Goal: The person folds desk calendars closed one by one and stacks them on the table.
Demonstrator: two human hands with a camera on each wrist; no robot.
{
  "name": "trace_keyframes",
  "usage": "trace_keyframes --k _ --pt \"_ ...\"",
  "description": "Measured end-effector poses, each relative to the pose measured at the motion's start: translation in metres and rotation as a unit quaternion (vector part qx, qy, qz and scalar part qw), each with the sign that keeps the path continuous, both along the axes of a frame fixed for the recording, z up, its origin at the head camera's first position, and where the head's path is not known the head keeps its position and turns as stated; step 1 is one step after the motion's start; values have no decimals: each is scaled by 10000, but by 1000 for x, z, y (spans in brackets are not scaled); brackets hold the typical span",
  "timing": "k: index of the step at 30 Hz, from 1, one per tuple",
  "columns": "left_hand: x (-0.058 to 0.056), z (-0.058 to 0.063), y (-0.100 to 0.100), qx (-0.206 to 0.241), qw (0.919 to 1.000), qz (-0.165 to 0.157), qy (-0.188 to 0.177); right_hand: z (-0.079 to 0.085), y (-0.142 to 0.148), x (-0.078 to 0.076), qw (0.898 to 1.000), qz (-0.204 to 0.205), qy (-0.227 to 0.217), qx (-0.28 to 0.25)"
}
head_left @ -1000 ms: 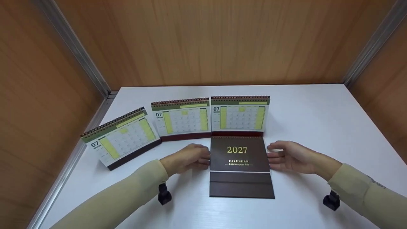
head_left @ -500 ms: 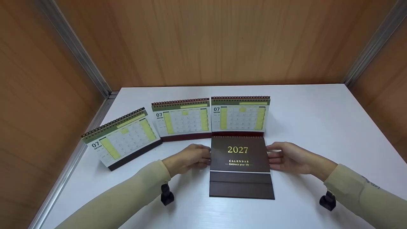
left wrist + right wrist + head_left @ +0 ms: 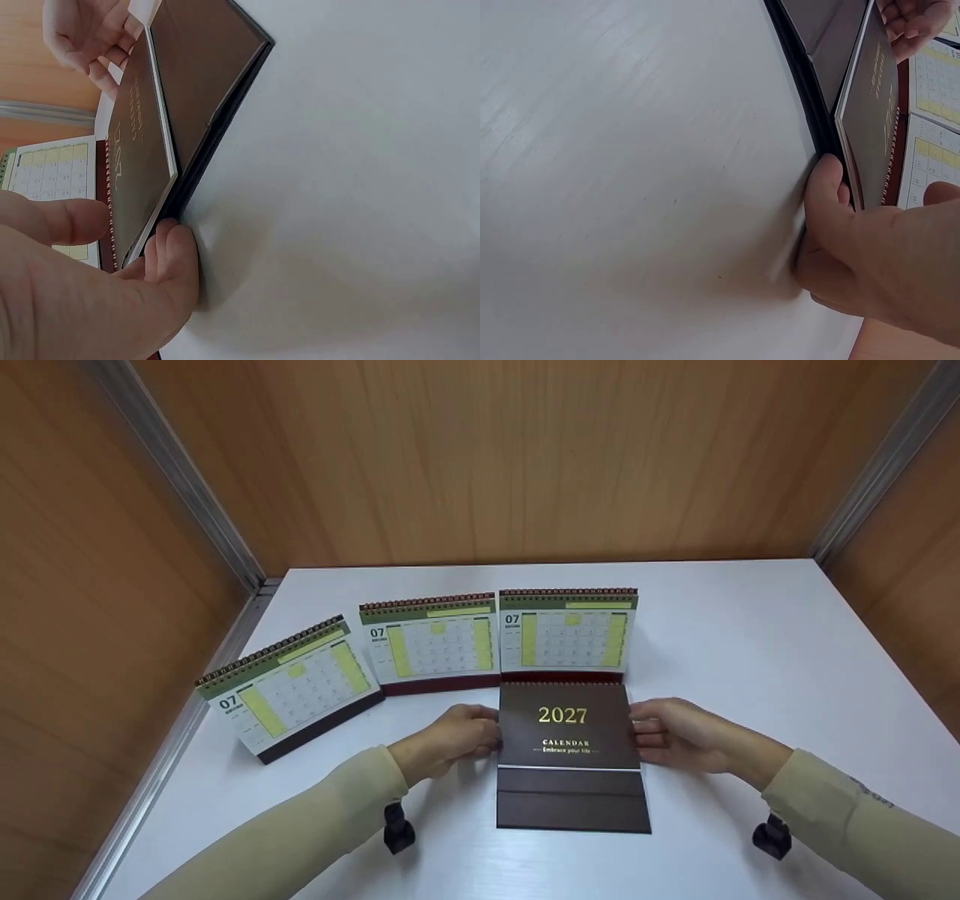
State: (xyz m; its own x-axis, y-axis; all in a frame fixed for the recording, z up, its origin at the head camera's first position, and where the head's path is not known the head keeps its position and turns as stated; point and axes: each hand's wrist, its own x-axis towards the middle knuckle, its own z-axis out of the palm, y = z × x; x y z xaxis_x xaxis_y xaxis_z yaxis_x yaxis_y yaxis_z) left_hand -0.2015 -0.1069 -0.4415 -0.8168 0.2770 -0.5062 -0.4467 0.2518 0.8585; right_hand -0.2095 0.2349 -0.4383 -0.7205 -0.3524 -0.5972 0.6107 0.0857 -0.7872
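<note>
A brown desk calendar (image 3: 566, 727) with gold lettering stands at the front, its cover leaning back above a dark base. At its left side my left hand (image 3: 459, 739) rests, loosely bent fingers (image 3: 178, 251) touching the lower edge and the thumb near the spiral binding. Against the opposite side lies my right hand (image 3: 686, 735), with fingers (image 3: 825, 180) at the base's edge and the thumb apart from the other fingers. Part of each hand's fingertips is hidden by the calendar's side. Neither hand plainly pinches the calendar.
Right behind the brown calendar stands a red-based calendar (image 3: 568, 637). Another red-based calendar (image 3: 431, 641) stands to its left, then an angled dark-based calendar (image 3: 296, 690). All sit on a white table (image 3: 750, 637) enclosed by wooden panels (image 3: 525, 457).
Both hands have come slightly closer against the sides of the brown calendar, the right one moving a little leftward. The calendars keep their places, apart from a small shift of the whole view.
</note>
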Motion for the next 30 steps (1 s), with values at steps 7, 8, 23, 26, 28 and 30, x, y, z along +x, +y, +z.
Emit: trace_keyframes --k 7,8,23,26,28,30 --pt "4 -1 3 218 9997 -8 62 1 0 3 9995 78 161 259" --pt "5 -2 4 236 9997 -3 72 0 0 4 9993 87 203 308" --pt "13 -5 33 44 9983 157 563 -5 23 5 9916 283 922 860" --pt "15 -6 40 95 9982 134 574 -5 33 5 9895 369 923 1046" --pt "15 -6 46 159 9981 113 589 -4 40 4 9870 440 946 1219" --pt "14 -6 53 232 9978 109 606 -3 47 3 9846 474 957 1387"
